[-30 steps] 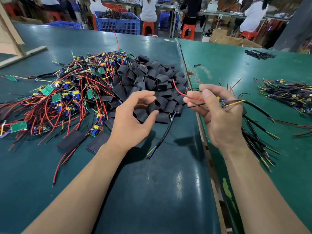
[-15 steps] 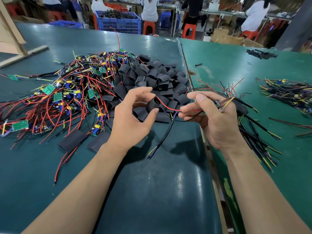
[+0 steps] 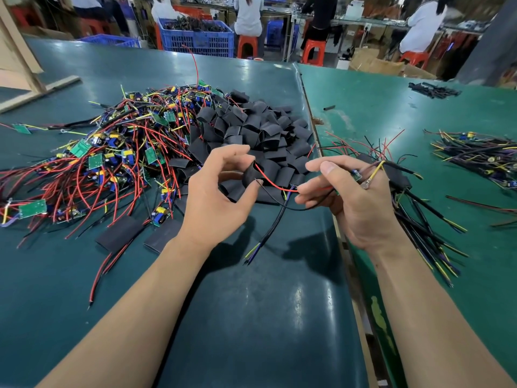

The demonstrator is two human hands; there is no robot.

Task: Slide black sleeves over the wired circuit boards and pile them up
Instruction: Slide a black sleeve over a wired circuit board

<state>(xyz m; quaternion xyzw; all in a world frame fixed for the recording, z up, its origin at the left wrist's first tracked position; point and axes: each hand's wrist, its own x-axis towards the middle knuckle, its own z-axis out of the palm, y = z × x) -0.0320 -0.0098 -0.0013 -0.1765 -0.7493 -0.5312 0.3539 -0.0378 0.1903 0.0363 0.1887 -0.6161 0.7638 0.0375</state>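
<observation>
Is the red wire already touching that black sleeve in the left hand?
Touching. In the head view the red wire runs from the right hand and its end meets the mouth of the black sleeve that the left hand pinches.

No readable text, labels, brands or numbers anywhere in view.

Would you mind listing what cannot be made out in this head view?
- Circuit board in the right hand: mostly hidden by fingers.
- Whether the red wire has entered the black sleeve pinched by the left hand: the opening is too dark.
- Blue crate contents: blurred.
</observation>
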